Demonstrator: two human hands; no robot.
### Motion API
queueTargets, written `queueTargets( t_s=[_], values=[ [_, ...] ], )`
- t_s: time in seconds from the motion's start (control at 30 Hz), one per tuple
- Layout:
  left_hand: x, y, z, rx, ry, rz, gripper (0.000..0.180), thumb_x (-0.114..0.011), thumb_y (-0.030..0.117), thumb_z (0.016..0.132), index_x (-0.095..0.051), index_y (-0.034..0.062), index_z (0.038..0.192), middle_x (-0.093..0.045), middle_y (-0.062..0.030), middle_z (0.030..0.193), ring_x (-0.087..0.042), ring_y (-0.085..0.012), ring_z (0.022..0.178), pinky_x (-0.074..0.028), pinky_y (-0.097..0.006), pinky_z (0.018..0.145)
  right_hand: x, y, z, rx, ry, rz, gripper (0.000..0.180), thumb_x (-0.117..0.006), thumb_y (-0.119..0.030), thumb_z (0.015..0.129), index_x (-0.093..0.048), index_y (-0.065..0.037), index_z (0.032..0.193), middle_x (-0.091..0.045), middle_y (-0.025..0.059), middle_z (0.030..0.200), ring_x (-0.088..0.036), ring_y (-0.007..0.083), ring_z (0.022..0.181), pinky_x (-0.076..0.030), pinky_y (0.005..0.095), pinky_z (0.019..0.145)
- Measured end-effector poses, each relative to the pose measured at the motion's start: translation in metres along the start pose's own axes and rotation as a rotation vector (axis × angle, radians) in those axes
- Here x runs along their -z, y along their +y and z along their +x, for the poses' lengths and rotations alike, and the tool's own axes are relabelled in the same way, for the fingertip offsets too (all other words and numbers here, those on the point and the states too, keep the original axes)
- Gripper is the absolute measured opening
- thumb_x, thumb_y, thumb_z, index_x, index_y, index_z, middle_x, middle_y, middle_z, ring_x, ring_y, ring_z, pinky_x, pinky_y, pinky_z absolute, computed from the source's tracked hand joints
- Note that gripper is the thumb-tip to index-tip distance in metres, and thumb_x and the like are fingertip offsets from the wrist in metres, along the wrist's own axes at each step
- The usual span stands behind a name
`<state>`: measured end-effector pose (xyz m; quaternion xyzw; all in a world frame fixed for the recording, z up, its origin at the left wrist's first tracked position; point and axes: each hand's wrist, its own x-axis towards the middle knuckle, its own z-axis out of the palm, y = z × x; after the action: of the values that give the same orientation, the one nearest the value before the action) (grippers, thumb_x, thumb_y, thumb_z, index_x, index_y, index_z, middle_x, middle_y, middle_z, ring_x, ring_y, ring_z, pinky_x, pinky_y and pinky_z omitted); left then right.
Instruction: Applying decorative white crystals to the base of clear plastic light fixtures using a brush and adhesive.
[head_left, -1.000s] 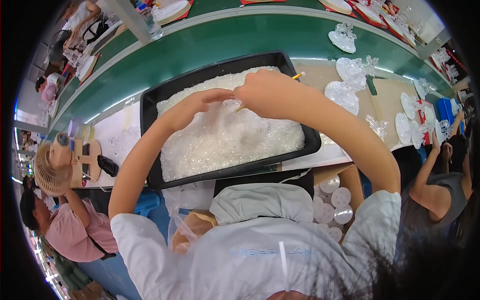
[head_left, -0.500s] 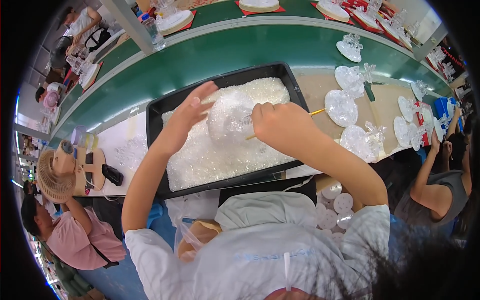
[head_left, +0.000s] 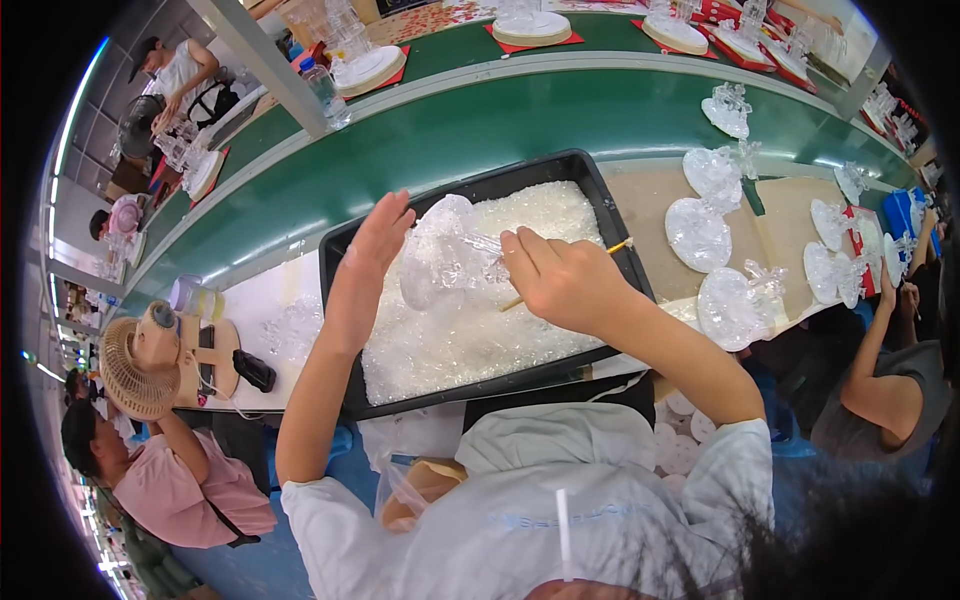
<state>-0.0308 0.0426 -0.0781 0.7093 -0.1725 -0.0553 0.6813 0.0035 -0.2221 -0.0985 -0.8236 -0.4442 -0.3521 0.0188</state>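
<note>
Right hand (head_left: 560, 275): fingers curled in tight on the clear stem of an ornament (head_left: 440, 255), no slack in the grip; a thin yellow stick (head_left: 624, 245) was pinned in the same fist, one end out past each side.
Ornament: clear stem on a frosted round base, held above the tray, base tipped on edge and turned toward the left hand.
Left hand (head_left: 375, 235): flat, fingers straight, holding nothing; raised just beside the left edge of the base. Couldn't tell from this angle if it touched.
Tray (head_left: 480, 387): black, rectangular, under both hands, set askew on the bench.
Flakes (head_left: 450, 350): white and glittery, heaped across most of the tray floor.
Bench right: more clear ornaments (head_left: 698, 235) with round bases, lying tipped over on tan board (head_left: 640, 200).
Bench left: small desk fan (head_left: 140, 360), a black object (head_left: 253, 370) and a clear jar (head_left: 195, 298), well apart from the tray.
Behind tray: long green surface (head_left: 450, 180); past the rail, white round bases (head_left: 530, 28) on red squares, plus a blue-capped bottle (head_left: 325, 90).
Below bench: white discs (head_left: 680, 455) piled by the wearer's right side.
Neighbours: person in pink (head_left: 195, 490) at left, person in grey (head_left: 890, 400) at right.
</note>
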Motion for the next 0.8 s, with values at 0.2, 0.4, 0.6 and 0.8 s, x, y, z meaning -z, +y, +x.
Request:
queueTargets(
  t_s=[0.2,0.4,0.6,0.8],
  values=[
    [0.014,-0.012,-0.008,-0.152,-0.008,0.073,0.077,-0.039,0.054,0.1,-0.03,-0.0023,0.152,-0.031,-0.0145,0.158,-0.029,-0.0277,0.146,-0.017,-0.039,0.12,-0.006,-0.001,0.002,-0.076,0.076,0.275,0.029,-0.07,-0.009,0.076,-0.063,0.006,0.1,-0.065,0.0091,0.08,-0.065,0.0165,0.06,-0.051,0.0271,0.047],
    [0.009,-0.011,-0.007,-0.135,0.214,-0.069,0.05,-0.03,0.024,0.106,-0.031,0.0025,0.151,-0.038,-0.0135,0.153,-0.039,-0.0248,0.14,-0.028,-0.037,0.116,-0.008,0.002,0.002,-0.084,0.006,0.404,0.027,-0.07,-0.006,0.075,-0.062,0.004,0.099,-0.063,0.0086,0.078,-0.064,0.0186,0.059,-0.052,0.0285,0.048],
    [-0.006,-0.017,-0.021,0.136,0.025,0.714,0.049,-0.04,0.019,0.103,-0.037,0.0007,0.148,-0.042,-0.0124,0.151,-0.039,-0.0242,0.14,-0.03,-0.037,0.115,-0.011,0.001,0.001,-0.069,0.03,0.378,0.029,-0.07,-0.006,0.074,-0.062,0.005,0.099,-0.064,0.0089,0.078,-0.065,0.0186,0.06,-0.052,0.0288,0.048],
    [-0.003,-0.005,-0.008,-0.057,0.114,0.351,0.065,-0.04,0.037,0.101,-0.027,-0.0001,0.152,-0.033,-0.0148,0.157,-0.032,-0.0265,0.145,-0.025,-0.041,0.118,-0.007,0.0,0.002,-0.097,0.048,0.4,0.03,-0.071,-0.006,0.073,-0.063,0.006,0.099,-0.066,0.011,0.083,-0.067,0.0195,0.062,-0.054,0.0289,0.049]
  ],
)
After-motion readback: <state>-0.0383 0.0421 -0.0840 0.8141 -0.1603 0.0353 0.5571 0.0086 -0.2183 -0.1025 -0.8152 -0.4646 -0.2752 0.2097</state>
